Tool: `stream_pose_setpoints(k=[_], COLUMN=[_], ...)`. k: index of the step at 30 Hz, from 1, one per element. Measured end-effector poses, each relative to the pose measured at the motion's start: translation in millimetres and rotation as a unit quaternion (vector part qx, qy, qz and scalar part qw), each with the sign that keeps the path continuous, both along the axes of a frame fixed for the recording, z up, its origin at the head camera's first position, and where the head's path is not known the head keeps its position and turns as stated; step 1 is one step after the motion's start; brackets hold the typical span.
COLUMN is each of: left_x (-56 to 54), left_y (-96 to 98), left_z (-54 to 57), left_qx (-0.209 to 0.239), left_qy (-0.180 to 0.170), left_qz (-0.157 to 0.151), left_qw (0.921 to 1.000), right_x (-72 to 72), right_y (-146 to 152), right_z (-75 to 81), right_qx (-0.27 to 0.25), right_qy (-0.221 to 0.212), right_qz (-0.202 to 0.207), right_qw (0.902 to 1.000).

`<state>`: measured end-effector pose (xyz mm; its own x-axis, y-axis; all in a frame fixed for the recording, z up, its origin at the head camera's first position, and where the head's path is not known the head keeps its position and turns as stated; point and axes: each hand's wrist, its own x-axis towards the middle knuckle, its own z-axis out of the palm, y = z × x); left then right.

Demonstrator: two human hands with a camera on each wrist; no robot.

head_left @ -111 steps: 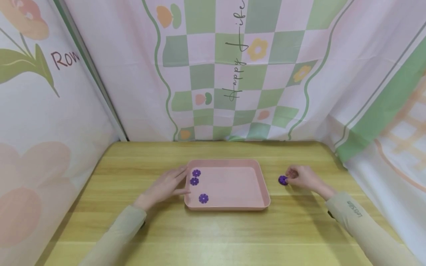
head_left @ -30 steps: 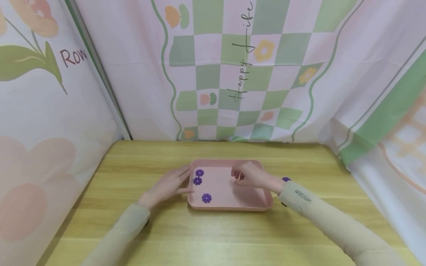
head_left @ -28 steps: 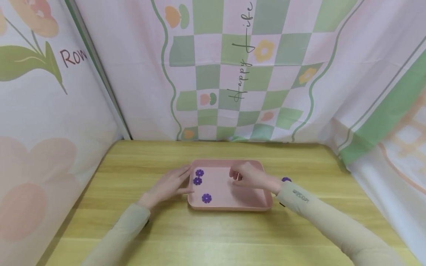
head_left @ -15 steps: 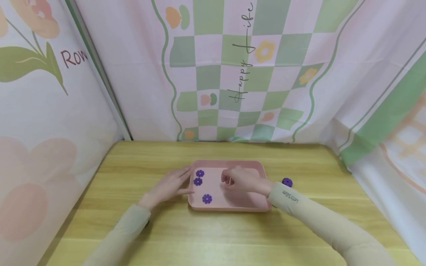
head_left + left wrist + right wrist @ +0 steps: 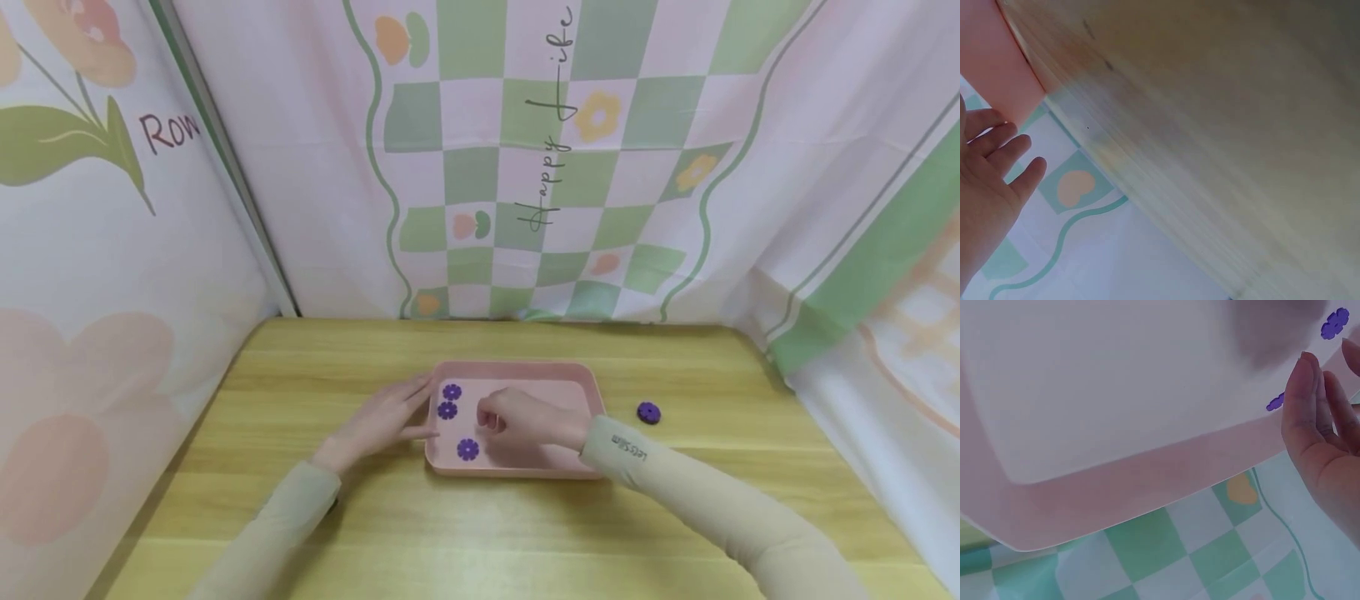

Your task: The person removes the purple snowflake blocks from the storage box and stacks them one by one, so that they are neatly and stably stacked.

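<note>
A shallow pink tray (image 5: 517,472) lies on the wooden table. Along its left side are three purple flower-shaped plastic discs: one disc (image 5: 452,392) near the far corner, another (image 5: 447,410) right beside it, and a third (image 5: 468,450) closer to the front. My left hand (image 5: 378,421) rests against the tray's left edge with fingers spread and extended. Over the tray floor is my right hand (image 5: 525,417), fingers curled and thumb close to them; whether anything sits between the fingertips is hidden. In the right wrist view, purple discs (image 5: 1335,324) show beyond the fingers.
More purple discs, apparently stacked (image 5: 648,412), lie on the table (image 5: 480,533) to the tray's right. A printed curtain (image 5: 330,208) hangs behind the table, with cloth along both sides.
My right hand has gone left from the purple discs beside the tray to above the tray's middle-left, uncovering those discs. The left hand keeps its place at the tray edge.
</note>
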<state>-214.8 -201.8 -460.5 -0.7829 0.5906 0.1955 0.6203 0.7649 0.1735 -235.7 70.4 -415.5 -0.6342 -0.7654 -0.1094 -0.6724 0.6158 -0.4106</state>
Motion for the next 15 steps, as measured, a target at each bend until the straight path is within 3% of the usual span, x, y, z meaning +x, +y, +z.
stream_pose_setpoints(k=[5, 15], left_x=[0.5, -1.1], left_y=[0.2, -0.4], left_z=[0.1, -1.4], left_qx=[0.002, 0.001], left_qy=[-0.007, -0.006], left_qz=[0.001, 0.001], left_qw=[1.0, 1.0], right_x=[-0.4, 1.5], right_y=[-6, -17], right_z=[-3.2, -8.7], right_qx=[0.0, 0.007], right_qy=[0.013, -0.004], right_qz=[0.021, 0.043], right_qw=[0.9997, 0.999])
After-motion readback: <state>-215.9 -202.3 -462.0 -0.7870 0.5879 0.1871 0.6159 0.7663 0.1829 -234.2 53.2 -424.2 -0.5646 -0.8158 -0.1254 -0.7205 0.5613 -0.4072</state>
